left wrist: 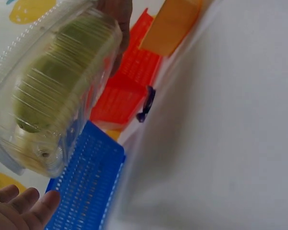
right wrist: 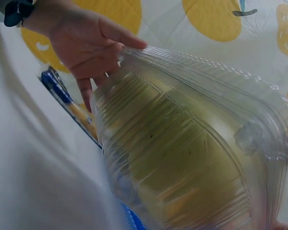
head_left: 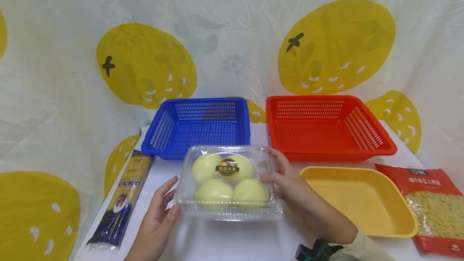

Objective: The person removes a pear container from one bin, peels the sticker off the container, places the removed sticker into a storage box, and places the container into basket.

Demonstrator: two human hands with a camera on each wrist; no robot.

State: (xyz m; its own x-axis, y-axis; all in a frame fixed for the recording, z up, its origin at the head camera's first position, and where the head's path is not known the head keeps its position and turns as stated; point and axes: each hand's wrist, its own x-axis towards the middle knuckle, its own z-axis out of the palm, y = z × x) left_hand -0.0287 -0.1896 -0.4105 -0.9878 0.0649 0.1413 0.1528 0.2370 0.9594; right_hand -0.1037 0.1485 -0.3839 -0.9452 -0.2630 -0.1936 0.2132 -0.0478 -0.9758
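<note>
A clear plastic clamshell box (head_left: 270, 208) of pale yellow-green round fruits (head_left: 214, 191) is held up over the white table, with a dark label on its lid. My right hand (head_left: 295, 190) grips the box's right end, thumb on top and the other fingers hidden behind or under it. At the opposite end is my left hand (head_left: 156, 216), its fingers spread and its thumb tip right at the near left corner. The right wrist view shows the left palm (right wrist: 86, 48) facing the box's ribbed side. In the left wrist view, loose left fingertips (left wrist: 26, 199) stand below the box.
Behind the box stand a blue basket (head_left: 164, 157) and a red basket (head_left: 333, 157). A yellow tray (head_left: 357, 200) lies to the right, beside a red bag of pasta (head_left: 435, 208). A long blue-and-gold pasta packet (head_left: 125, 198) lies along the table's left edge. Patterned cloth (head_left: 232, 31) hangs behind.
</note>
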